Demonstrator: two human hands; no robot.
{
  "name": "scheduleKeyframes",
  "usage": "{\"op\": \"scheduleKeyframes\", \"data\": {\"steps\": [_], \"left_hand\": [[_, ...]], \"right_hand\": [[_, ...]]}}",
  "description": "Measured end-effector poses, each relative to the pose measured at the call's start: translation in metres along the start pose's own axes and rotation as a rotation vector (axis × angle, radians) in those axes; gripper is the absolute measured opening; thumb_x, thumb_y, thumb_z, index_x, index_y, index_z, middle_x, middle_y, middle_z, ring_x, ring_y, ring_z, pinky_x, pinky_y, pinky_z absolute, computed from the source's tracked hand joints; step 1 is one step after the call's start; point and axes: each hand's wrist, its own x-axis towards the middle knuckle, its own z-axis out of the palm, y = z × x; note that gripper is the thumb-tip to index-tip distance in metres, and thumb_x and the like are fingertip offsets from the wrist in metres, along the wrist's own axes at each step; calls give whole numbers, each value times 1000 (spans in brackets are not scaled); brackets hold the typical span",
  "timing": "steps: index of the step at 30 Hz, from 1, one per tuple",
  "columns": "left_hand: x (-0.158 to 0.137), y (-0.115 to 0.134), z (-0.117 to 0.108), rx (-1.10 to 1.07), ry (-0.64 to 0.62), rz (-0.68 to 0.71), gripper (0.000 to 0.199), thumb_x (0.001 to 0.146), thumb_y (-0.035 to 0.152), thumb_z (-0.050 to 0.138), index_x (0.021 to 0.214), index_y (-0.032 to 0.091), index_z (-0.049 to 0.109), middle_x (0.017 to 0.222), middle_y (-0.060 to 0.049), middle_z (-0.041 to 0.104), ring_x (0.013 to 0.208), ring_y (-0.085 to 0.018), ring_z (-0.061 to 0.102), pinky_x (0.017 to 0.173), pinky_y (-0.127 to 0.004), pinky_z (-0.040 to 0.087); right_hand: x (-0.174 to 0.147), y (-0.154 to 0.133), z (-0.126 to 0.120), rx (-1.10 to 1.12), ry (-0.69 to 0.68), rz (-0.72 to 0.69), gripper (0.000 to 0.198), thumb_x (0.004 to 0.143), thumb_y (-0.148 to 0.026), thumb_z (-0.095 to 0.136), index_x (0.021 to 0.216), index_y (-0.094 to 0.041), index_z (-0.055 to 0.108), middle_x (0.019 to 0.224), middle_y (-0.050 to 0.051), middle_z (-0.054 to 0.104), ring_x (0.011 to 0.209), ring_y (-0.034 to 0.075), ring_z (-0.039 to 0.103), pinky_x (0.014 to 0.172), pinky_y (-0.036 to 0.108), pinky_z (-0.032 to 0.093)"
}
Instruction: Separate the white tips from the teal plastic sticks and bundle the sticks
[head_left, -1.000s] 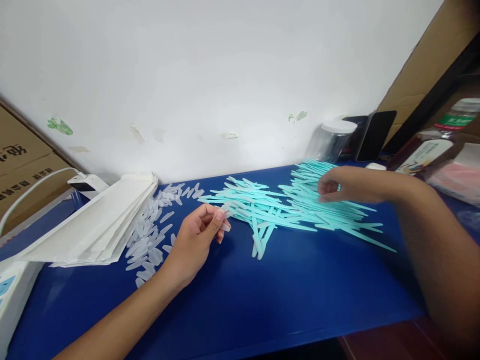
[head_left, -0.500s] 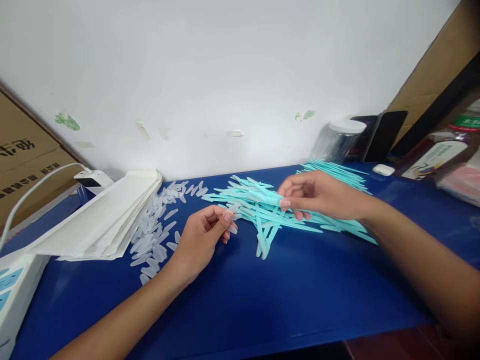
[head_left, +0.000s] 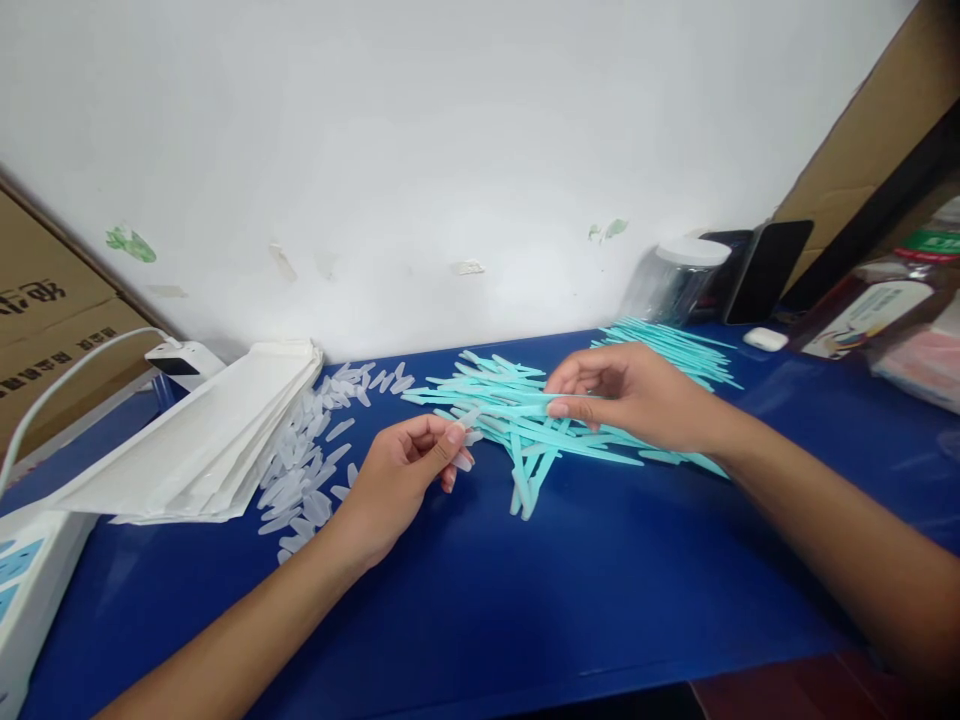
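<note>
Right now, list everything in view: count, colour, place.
sticks: many, turquoise, centre and right
flat pieces: many, translucent, left
sleeves: several, white, left
power strip: one, white, left edge
cabled device: one, white, back left
cardboard: two, brown, either side
jar: one, white-lidded, back right
slabs: two, dark, beside jar
small case: one, white, right
bottle: one, dark red, right
package: one, pink, far right
table: one, blue, beneath
wall: one, white, behind
left hand: one, centre, pinching flat pieces
right hand: one, centre-right, at the sticks

Left hand (head_left: 397, 482) pinched, thumb (head_left: 441, 452) over curled fingers (head_left: 424, 427); right hand (head_left: 639, 396) likewise pinched; forearms (head_left: 259, 618) angled inward.
</note>
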Motion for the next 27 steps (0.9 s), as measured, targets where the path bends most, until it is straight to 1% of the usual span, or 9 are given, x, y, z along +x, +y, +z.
{"op": "scheduleKeyframes", "data": {"steps": [7, 11, 15, 21, 27], "left_hand": [[1, 0, -2, -24, -15, -25, 39, 93, 54, 79, 91, 16, 74, 84, -5, 72, 66, -12, 54, 64, -27, 44], [0, 4, 0, -122, -61, -79, 37, 91, 50, 84, 90, 15, 73, 82, -3, 69, 64, -10, 52, 62, -26, 42], [-1, 6, 0, -193, -89, -128, 36, 89, 49, 86, 88, 15, 72, 82, -3, 68, 63, -10, 50, 62, -25, 42], [0, 3, -3, -220, -73, -137, 36, 88, 48, 87, 86, 15, 71, 83, -3, 68, 63, -9, 49, 61, -25, 41], [-1, 3, -2, -233, -92, -158, 33, 88, 45, 88, 88, 15, 72, 82, -3, 67, 63, -9, 49, 61, -24, 42]], "right_hand": [[0, -4, 0, -49, 37, -39, 35, 82, -55, 89, 92, -22, 79, 77, 2, 74, 65, 16, 64, 61, 29, 55], [0, -5, 0, -83, 55, -48, 33, 84, -53, 88, 92, -23, 80, 80, 4, 76, 68, 17, 66, 63, 30, 56], [0, -6, -1, -104, 68, -46, 34, 83, -55, 88, 92, -23, 81, 80, 4, 78, 69, 19, 69, 63, 32, 56], [-1, -1, -5, -159, 115, -89, 33, 85, -57, 87, 90, -25, 82, 92, 5, 82, 86, 23, 74, 79, 37, 60], [-1, -3, -3, -142, 147, -75, 37, 81, -59, 89, 87, -24, 81, 89, 6, 81, 85, 25, 74, 76, 38, 60]]}}
